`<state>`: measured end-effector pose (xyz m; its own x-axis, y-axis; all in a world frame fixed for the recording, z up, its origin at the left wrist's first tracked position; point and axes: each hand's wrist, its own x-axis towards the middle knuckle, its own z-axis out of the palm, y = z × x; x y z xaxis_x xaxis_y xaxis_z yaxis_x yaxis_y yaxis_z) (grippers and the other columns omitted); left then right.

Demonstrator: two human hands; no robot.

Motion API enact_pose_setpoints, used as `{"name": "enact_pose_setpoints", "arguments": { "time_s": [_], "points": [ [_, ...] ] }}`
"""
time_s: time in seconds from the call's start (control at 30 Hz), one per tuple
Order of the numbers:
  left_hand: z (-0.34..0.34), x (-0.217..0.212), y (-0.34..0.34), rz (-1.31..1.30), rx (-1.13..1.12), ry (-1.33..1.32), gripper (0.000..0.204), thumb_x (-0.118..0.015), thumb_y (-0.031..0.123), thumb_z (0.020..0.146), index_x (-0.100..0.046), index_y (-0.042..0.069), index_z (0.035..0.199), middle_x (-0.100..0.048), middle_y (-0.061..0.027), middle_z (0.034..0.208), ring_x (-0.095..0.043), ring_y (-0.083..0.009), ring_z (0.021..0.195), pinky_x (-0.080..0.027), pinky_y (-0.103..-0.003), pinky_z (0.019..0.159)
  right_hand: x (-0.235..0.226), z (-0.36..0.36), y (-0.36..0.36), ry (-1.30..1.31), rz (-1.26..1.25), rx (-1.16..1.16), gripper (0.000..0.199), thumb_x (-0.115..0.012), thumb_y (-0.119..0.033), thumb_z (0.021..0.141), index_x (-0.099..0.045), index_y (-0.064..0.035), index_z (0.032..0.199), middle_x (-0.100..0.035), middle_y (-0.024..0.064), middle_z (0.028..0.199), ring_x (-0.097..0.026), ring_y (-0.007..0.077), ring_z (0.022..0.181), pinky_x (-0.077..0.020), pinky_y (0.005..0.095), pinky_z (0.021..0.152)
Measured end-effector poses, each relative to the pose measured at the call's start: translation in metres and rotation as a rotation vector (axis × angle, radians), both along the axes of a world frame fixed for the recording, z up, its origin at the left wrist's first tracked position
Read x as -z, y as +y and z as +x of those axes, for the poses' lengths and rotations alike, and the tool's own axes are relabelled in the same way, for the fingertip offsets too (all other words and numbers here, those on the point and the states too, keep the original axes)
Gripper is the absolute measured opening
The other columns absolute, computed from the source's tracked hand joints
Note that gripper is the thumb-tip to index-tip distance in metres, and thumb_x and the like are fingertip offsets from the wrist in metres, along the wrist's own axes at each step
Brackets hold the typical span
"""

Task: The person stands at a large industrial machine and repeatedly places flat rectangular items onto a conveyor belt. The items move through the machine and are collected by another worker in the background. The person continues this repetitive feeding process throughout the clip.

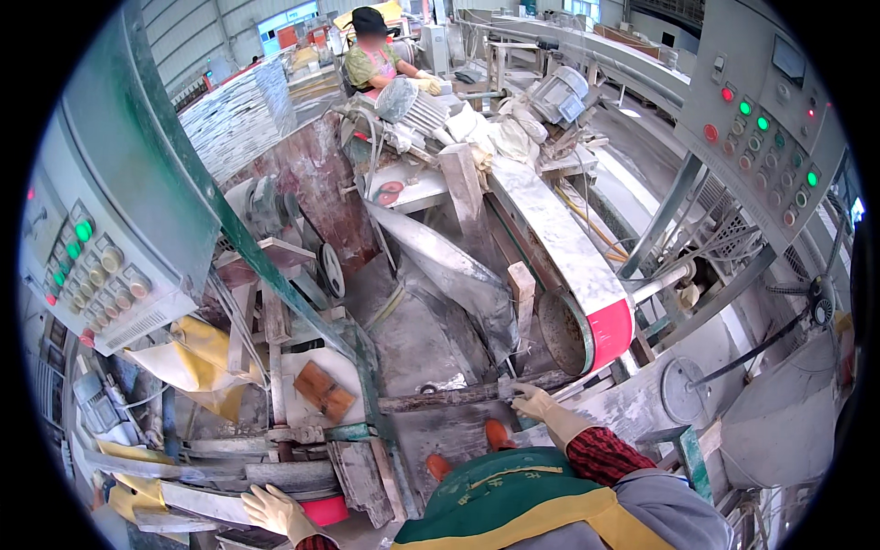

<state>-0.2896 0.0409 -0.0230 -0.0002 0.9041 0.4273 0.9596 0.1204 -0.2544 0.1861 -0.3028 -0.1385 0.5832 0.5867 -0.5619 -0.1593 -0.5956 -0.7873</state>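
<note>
L head cam, fisheye, looks down & fwd, wide fr. above

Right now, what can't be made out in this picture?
Head view:
- Right hand: contact with the bar, hidden beneath the hand.
- Left hand: underside, hidden by the hand itself.
- Left sleeve: cut off by the lower edge.
- Right-side control panel: markings too small.

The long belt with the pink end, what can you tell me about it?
The belt runs slantwise away from the person, its flat top whitish with grey mottling. Its near end is vivid pink-red and curves down around a wheel with a worn, rusty-looking face. Pale cloths lie heaped near its far end. The gloved right hand is close to the pink end, seemingly not touching it. Any motion can't be told.
</note>
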Motion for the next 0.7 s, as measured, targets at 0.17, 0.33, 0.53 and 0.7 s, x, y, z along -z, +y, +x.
{"name": "enact_pose_setpoints", "arguments": {
  "time_s": [0.17, 0.33, 0.53, 0.7],
  "points": [
    [0.004, 0.001, -0.004, 0.013, 0.003, 0.024, 0.043, -0.042, 0.037, 0.094, -0.049, 0.01, 0.127, -0.04, -0.0147, 0.137, -0.039, -0.0322, 0.123, -0.032, -0.046, 0.1, 0.063, 0.002, -0.049, -0.115, -0.07, -0.025, 0.055, -0.056, -0.015, 0.08, -0.044, -0.0067, 0.133, -0.065, 0.0129, 0.082, -0.062, 0.0185, 0.064, -0.0521, 0.0304, 0.059],
    [0.009, 0.005, -0.009, 0.068, 0.036, 0.04, 0.042, -0.044, 0.036, 0.094, -0.049, 0.009, 0.125, -0.042, -0.0153, 0.135, -0.041, -0.0322, 0.121, -0.034, -0.046, 0.098, 0.113, 0.011, -0.119, -0.14, -0.266, 0.098, 0.054, -0.057, -0.012, 0.08, -0.045, -0.0068, 0.133, -0.065, 0.0167, 0.08, -0.063, 0.0211, 0.063, -0.0535, 0.0315, 0.056],
    [0.009, 0.001, -0.015, 0.067, 0.04, 0.031, 0.044, -0.047, 0.036, 0.092, -0.047, 0.006, 0.125, -0.045, -0.0165, 0.131, -0.043, -0.033, 0.119, -0.035, -0.046, 0.097, 0.067, -0.008, -0.128, 0.053, -0.302, 0.279, 0.054, -0.055, -0.019, 0.072, -0.055, -0.0149, 0.126, -0.066, 0.02, 0.095, -0.066, 0.0274, 0.087, -0.0533, 0.0334, 0.073],
    [0.004, -0.038, 0.011, -0.097, 0.003, -0.339, 0.056, -0.052, 0.04, 0.088, -0.038, 0.008, 0.133, -0.058, -0.0208, 0.111, -0.057, -0.0389, 0.099, -0.045, -0.046, 0.087, 0.114, -0.001, -0.141, -0.136, -0.25, 0.132, 0.057, -0.056, -0.007, 0.076, -0.046, -0.007, 0.132, -0.065, 0.018, 0.081, -0.063, 0.0217, 0.062, -0.0543, 0.0319, 0.056]
  ]
}}
